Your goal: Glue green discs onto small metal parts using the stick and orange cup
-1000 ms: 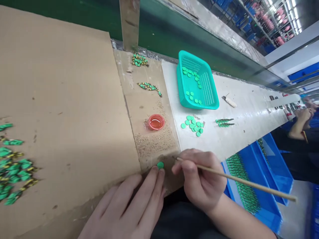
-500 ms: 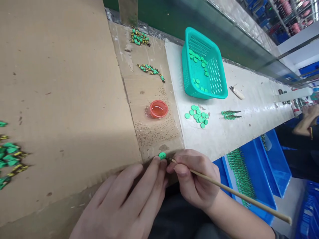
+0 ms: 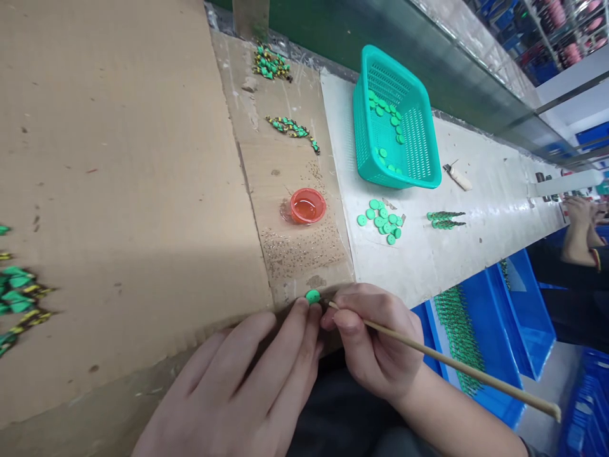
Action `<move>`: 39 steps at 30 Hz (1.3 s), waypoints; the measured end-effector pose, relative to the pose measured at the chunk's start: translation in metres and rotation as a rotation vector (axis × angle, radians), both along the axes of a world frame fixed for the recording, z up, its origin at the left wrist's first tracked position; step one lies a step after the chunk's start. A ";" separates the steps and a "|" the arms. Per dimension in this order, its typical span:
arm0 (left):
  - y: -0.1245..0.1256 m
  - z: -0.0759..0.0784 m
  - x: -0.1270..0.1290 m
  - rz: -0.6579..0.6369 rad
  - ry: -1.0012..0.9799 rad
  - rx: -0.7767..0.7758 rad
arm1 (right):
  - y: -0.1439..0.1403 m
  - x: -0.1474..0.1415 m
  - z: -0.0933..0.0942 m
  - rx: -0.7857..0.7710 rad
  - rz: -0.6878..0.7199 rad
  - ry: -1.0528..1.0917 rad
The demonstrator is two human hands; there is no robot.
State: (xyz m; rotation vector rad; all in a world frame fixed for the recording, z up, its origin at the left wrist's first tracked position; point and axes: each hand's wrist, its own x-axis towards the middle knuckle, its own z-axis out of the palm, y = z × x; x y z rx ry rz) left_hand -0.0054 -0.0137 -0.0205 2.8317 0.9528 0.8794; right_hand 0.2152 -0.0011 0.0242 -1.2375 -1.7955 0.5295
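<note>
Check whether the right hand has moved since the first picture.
Yes: the right hand has shifted left relative to the red cup, nearer the green disc.

No readable lettering found

Could make out no text, label, brand, number or sign on any surface in view.

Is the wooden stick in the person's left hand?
No, the right hand grips the wooden stick, while the left hand has fingertips at a green disc.
</note>
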 end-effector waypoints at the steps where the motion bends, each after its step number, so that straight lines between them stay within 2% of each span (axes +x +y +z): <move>1: 0.001 0.000 -0.001 -0.001 0.005 0.006 | 0.000 0.000 0.000 0.001 0.001 -0.008; 5: 0.002 0.002 -0.002 -0.006 0.006 0.002 | 0.000 0.001 0.001 0.019 0.022 -0.056; 11: 0.000 0.002 0.000 0.011 -0.017 -0.027 | 0.002 0.001 -0.004 0.152 0.103 -0.125; 15: -0.001 0.002 0.001 -0.002 -0.015 -0.041 | -0.001 0.002 -0.005 0.146 0.095 0.025; 17: -0.001 0.002 0.003 0.014 -0.031 -0.039 | 0.003 0.004 -0.001 0.164 0.035 0.124; 22: 0.002 0.000 0.008 0.059 -0.087 -0.006 | 0.043 0.006 0.019 0.096 -0.142 0.058; 28: 0.006 -0.006 0.009 0.046 -0.101 0.036 | 0.097 -0.004 0.027 0.102 -0.115 -0.027; 39: 0.010 -0.005 0.012 0.053 -0.152 0.046 | 0.108 -0.010 0.022 0.083 -0.086 -0.081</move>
